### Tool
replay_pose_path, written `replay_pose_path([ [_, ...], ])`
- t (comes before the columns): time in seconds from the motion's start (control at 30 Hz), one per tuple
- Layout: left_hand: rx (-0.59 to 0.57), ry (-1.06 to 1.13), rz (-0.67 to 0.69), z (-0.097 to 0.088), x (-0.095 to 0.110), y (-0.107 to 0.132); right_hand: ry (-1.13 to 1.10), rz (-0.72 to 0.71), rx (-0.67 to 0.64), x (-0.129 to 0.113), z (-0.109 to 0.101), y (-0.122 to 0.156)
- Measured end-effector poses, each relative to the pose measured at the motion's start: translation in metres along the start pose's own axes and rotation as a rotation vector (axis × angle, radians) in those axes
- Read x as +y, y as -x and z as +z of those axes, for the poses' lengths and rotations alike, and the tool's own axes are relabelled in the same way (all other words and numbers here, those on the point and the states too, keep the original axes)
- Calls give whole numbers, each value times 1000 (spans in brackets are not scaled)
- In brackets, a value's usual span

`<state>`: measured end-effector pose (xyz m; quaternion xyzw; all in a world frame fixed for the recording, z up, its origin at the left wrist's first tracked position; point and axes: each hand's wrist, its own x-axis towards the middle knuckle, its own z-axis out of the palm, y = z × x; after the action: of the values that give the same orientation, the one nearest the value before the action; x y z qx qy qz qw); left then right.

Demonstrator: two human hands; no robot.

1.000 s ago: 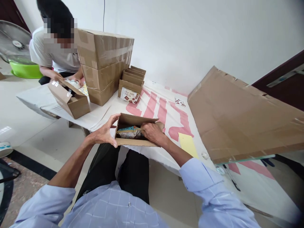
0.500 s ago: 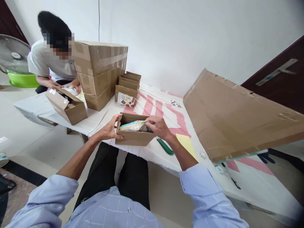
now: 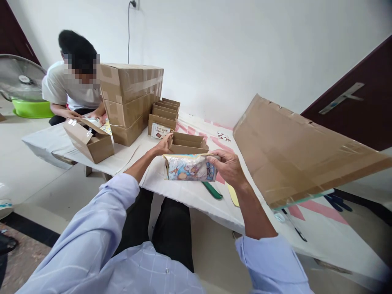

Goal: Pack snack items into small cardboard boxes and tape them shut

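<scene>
My right hand (image 3: 227, 166) grips the right end of a printed plastic packet (image 3: 191, 168), blue, white and yellow with cartoon figures. It is held up above the near edge of the table. Behind the packet, an open cardboard box (image 3: 188, 141) shows its bare inside. My left hand (image 3: 165, 143) is closed on the left side of this box. Just beyond my left fingers stands another box with a "Su per Meal" card (image 3: 160, 131) at its front. Partly covered by the packet, a green-handled tool (image 3: 212, 190) lies on the table.
Taped cartons (image 3: 131, 94) are stacked at the left, beside an open box (image 3: 92, 143). Behind them a person (image 3: 72, 81) in a white shirt bends over the table. A large cardboard sheet (image 3: 300, 151) leans at the right. Yellow paper (image 3: 233, 196) lies near my right wrist.
The packet has come out of the box, drawn toward me by my right hand. My left hand and the box have moved farther away, next to the row of boxes.
</scene>
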<state>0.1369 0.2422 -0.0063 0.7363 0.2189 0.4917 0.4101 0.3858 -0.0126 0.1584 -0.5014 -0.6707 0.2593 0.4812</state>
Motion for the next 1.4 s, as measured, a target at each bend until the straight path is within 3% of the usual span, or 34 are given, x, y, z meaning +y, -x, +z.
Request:
replay_pose_path([
  [0.1, 14, -7, -59, 11, 3, -19, -66, 108, -35, 17, 11, 12],
  [0.2, 81, -29, -86, 9, 18, -12, -103, 169, 3, 33, 15, 22],
  [0.33, 251, 68, -175, 1, 49, 46, -159, 207, 35, 51, 17, 28],
  [0.4, 156, 138, -232, 4, 66, 87, -200, 210, 39, 60, 23, 28],
  [0.47, -28, 284, -327, 11, 82, 125, -235, 199, 49, 67, 33, 26],
  [0.53, -79, 328, -397, 20, 94, 152, -281, 192, 54, 72, 46, 21],
  [0.6, -41, 314, -430, 26, 104, 165, -352, 188, 72, 74, 59, 16],
  [0.73, 100, 288, -403, 16, 119, 154, -499, 166, 152, 70, 82, 6],
  [0.93, 257, 250, -294, -18, 159, 113, -539, 158, 52, 52, 112, -15],
  [1.13, 416, 204, -217, -46, 190, 75, -523, 57, 99, 27, 123, -53],
  [1.27, 391, 221, -146, -54, 200, 60, -485, -23, 125, 14, 118, -71],
  [1.4, 358, 211, -158, -52, 205, 63, -484, -20, 180, 6, 118, -77],
])
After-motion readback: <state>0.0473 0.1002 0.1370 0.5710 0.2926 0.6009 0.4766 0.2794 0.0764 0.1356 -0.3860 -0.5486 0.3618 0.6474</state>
